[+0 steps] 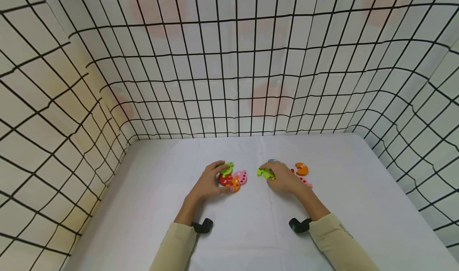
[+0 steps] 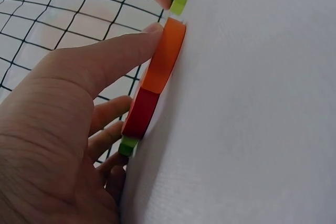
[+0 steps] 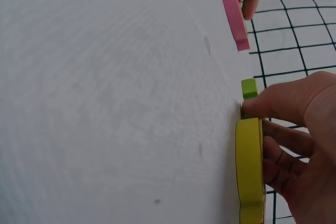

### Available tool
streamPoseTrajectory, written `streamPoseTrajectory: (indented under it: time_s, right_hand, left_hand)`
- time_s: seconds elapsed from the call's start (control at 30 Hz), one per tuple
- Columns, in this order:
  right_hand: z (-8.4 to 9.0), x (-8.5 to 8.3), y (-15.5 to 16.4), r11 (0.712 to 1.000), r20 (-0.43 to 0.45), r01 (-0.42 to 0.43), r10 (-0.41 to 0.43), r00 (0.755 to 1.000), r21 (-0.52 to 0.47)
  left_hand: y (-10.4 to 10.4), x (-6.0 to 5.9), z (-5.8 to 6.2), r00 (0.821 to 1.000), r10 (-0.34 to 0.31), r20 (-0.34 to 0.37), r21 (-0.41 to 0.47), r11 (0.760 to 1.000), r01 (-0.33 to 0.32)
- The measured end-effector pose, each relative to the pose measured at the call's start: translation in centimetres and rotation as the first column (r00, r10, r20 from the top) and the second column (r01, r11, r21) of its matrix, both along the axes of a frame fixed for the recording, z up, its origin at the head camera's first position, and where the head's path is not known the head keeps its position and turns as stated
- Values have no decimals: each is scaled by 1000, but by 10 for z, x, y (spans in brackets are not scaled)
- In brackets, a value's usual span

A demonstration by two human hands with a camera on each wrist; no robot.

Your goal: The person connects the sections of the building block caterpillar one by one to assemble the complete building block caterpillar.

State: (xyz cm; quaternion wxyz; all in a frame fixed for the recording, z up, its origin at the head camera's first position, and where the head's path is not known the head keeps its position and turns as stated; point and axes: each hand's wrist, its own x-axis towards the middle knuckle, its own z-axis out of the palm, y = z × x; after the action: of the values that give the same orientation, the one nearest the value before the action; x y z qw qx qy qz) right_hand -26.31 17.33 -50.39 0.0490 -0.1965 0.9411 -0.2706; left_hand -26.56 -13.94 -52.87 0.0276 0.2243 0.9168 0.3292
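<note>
Fingers of the left hand [image 1: 209, 182] curl round the joined red, orange and pink wooden puzzle pieces [image 1: 233, 179] on the white table [image 1: 150, 207] | right hand [image 1: 283, 177] grasps the lime-green flat puzzle piece [image 1: 264, 172] | pieces look light, rigid; best pinched by edges

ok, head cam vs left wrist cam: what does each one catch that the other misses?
Head only: the orange numbered crescent piece lying apart, the pink dotted piece, both beige sleeves.

Left wrist only: edge-on thickness of the joined orange puzzle piece and red puzzle piece, thumb against the orange one.

Both: the left hand on the joined pieces, the right hand holding a lime-green puzzle piece, the white tablecloth.
</note>
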Motion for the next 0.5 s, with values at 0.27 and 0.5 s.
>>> streamPoseTrajectory:
  time_s: [0.27,0.5]
  right_hand:
    - [1,3,0,1000,-3,6,-6,1000,-22]
    - [3,2,1,997,-30,14,-16,999,-80]
  left_hand:
    - [0,0,1,1000,-21,11,22,1000,21]
    - [-1,1,1,1000,-1,22,21,1000,1]
